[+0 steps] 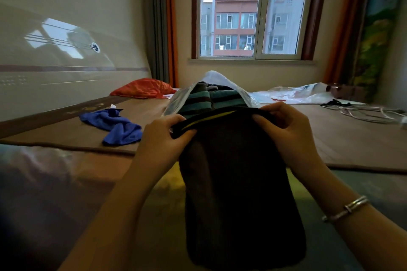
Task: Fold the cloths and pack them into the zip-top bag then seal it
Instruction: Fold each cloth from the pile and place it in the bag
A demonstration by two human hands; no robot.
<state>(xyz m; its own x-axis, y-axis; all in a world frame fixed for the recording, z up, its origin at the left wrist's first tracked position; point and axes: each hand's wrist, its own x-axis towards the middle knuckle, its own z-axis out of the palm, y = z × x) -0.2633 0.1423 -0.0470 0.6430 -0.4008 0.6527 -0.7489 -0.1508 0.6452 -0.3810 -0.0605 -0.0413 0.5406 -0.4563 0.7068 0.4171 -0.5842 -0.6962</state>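
1. Fingers (176, 120) of the left hand (164, 136) curl over the far edge of a folded dark brown cloth with a thin yellow stripe (237, 182), thumb pressed on its near face, so the hand grips it.
2. Fingers (267, 114) of the right hand (288, 133) pinch the same edge at the other corner; a silver bangle (345, 208) circles that wrist.
3. From both sets of fingers the dark cloth hangs down toward the person, its lower end rounded and in shadow.
4. Just beyond the fingers stands a clear zip-top plastic bag (176, 100), mouth open toward them, with a teal-and-brown striped folded cloth (202, 100) already inside.
5. Left of the left fingers, a crumpled blue microfibre cloth (114, 124) lies loose on the brown woven mat (343, 138) covering the bed.
6. Farther off on that side sits an orange-red cushion (143, 89).
7. Right of the right fingers lie a crinkled white plastic bag (306, 92) and coiled white cables (365, 112).
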